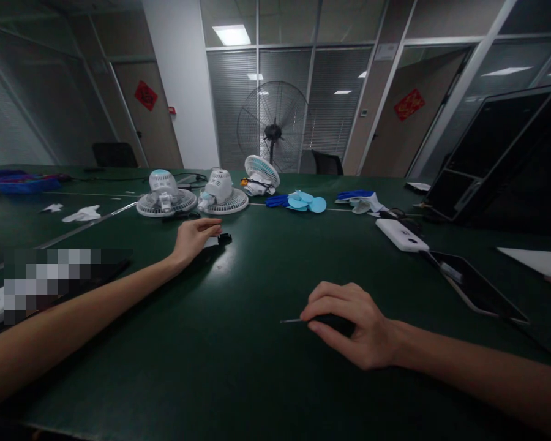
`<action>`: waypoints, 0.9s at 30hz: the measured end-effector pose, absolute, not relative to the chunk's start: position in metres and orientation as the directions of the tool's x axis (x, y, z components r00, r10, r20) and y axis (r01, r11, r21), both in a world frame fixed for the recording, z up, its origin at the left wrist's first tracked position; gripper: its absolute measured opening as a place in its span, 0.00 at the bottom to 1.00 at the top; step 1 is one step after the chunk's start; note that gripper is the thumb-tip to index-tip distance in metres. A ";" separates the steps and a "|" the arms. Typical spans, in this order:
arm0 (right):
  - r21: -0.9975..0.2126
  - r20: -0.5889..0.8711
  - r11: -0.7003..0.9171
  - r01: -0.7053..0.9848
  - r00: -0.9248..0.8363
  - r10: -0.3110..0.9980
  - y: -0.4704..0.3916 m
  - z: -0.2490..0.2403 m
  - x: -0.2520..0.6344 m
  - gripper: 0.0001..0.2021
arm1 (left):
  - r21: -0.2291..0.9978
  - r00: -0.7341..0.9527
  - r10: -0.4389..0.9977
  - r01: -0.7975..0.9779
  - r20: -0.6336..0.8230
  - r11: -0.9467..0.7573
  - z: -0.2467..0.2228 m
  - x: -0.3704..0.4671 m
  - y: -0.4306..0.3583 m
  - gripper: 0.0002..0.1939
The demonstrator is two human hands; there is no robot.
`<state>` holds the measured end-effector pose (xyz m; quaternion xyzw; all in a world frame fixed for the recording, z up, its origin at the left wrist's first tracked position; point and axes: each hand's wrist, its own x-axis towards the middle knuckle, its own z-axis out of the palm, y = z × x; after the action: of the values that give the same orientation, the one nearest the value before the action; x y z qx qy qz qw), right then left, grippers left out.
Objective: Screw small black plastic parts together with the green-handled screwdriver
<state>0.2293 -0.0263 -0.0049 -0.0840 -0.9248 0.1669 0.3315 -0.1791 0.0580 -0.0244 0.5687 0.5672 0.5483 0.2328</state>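
Note:
My right hand is wrapped round a screwdriver, whose thin metal shaft points left just above or on the dark green table. Farther forward and to the left, my left hand has its fingers pressed together at a small white piece with a black end; whether it grips this piece is hard to tell. Just beyond that hand, two white fans lie face down on the table.
A third white fan, light blue fan blades and blue-and-white gloves lie toward the back. At right are a white power bank, a tablet and a big black screen. Part of another person's hand shows at the right edge.

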 end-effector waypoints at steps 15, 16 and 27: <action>-0.358 0.593 0.933 0.028 -0.765 0.250 -0.028 -0.001 0.227 0.07 | 0.713 -0.178 0.883 0.667 0.434 -0.216 -0.019 -0.177 0.054 0.20; -0.362 0.592 0.932 0.024 -0.766 0.250 -0.028 -0.002 0.228 0.07 | 0.678 -0.149 0.886 0.701 0.439 -0.218 -0.018 -0.177 0.053 0.19; -0.369 0.587 0.929 0.014 -0.771 0.245 -0.027 -0.003 0.228 0.07 | 0.668 -0.112 0.947 0.734 0.300 -0.125 -0.022 -0.183 0.058 0.18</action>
<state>0.2278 -0.0274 -0.0034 -0.0702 -0.9248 0.1745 0.3307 -0.1828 0.0580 -0.0215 0.6508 0.6457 0.3729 0.1432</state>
